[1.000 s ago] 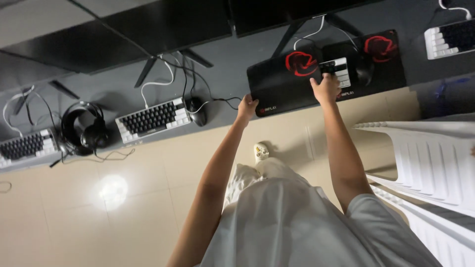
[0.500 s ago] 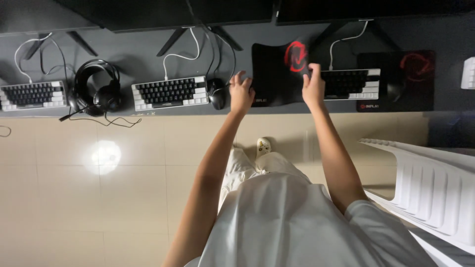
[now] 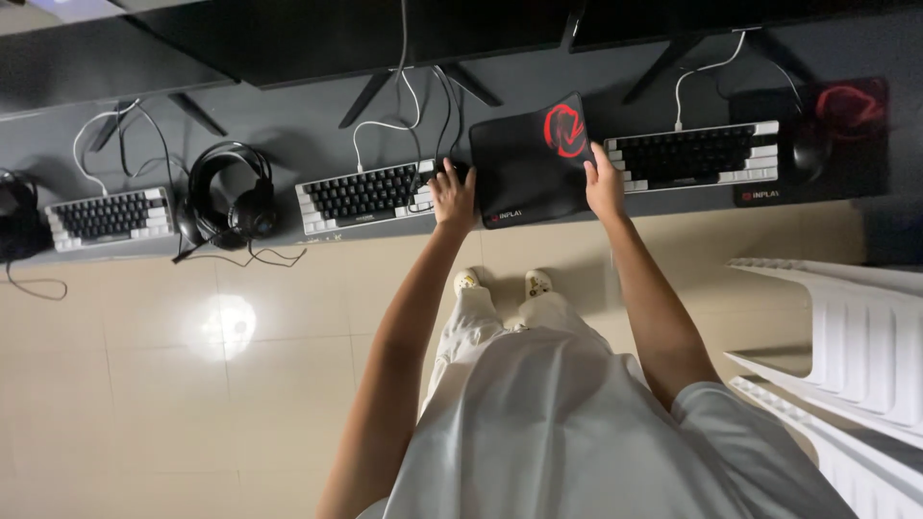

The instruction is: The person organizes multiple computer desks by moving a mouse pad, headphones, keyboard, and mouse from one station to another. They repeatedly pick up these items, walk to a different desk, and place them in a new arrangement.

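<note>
Both hands rest on the black mouse pad [image 3: 534, 163], the landmark here: the left hand [image 3: 454, 195] grips its left edge, fingers curled over it, and the right hand [image 3: 604, 183] grasps its right edge likewise. This pad, bearing a red round emblem, lies slightly tilted on the long dark desk [image 3: 288, 115], near the desk's front edge.

Behind the pad stand dark monitors [image 3: 356, 34] on splayed feet. Right of the pad, low and well apart, are white plastic chairs [image 3: 846, 336]. Just right of the pad lies a black-and-white keyboard [image 3: 697, 156], and beyond it a second mouse pad [image 3: 846, 125] carrying a mouse [image 3: 806, 154]. Just left of the pad sits another keyboard [image 3: 361, 195], then black headphones [image 3: 231, 197], then a third keyboard [image 3: 108, 216] farthest left.
</note>
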